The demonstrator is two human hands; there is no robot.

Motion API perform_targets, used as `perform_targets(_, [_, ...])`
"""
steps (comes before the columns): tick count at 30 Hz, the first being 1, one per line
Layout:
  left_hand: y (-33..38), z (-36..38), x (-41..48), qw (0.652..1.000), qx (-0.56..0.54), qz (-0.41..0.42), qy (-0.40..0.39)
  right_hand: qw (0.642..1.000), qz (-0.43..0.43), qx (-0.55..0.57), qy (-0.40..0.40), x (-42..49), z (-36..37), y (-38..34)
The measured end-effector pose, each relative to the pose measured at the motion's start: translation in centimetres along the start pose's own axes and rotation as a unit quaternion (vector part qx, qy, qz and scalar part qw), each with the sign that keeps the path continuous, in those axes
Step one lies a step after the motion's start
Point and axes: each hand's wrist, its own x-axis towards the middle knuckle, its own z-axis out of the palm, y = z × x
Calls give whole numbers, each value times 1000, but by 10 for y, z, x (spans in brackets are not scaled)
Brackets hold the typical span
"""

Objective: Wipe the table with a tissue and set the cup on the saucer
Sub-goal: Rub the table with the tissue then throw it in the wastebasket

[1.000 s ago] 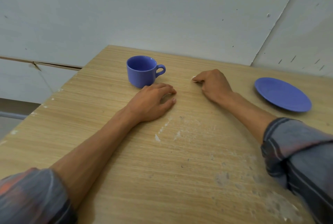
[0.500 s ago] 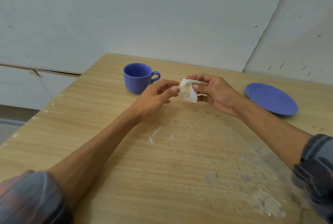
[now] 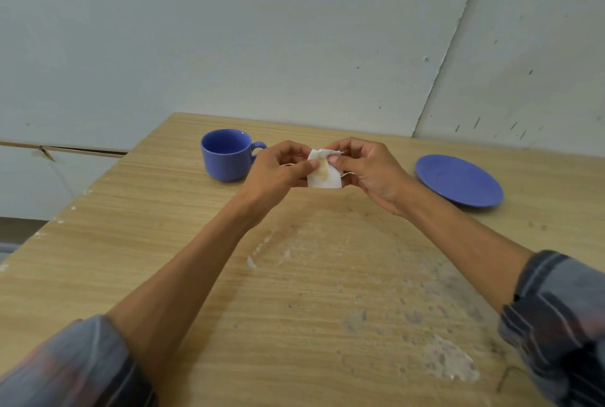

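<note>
Your wooden table (image 3: pixel 196 275) spreads out below you, worn pale and speckled near its middle, with the blue saucer (image 3: pixel 459 181) lying on its right side and the blue cup (image 3: pixel 226 155) standing upright on its left, the two well apart. Above the table between them, your left hand (image 3: pixel 278 170) and right hand (image 3: pixel 366 167) hold up a small white tissue (image 3: pixel 324 172) with a tan stain, fingers of both pinched on its upper edge.

Tissue (image 3: pixel 324 174): white, folded, tan-stained, held above worktop centre. Cup (image 3: pixel 226 155): blue, upright, empty, handle right, far left. Saucer (image 3: pixel 459 181): blue, bare, far right, well apart.
</note>
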Motion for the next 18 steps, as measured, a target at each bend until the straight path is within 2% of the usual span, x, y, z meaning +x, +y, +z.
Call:
perform_targets(3, [0, 3, 2, 994, 91, 25, 57, 998, -15, -33, 42, -1, 5, 1])
perform_targets(8, [1, 13, 3, 963, 199, 99, 152, 990, -23, -71, 119, -5, 14, 5])
perform_targets(12, [3, 20, -1, 957, 225, 109, 149, 980, -34, -105, 163, -5, 16, 5])
perform_targets(18, [7, 22, -7, 973, 198, 96, 73, 989, 11, 2, 150, -2, 12, 4])
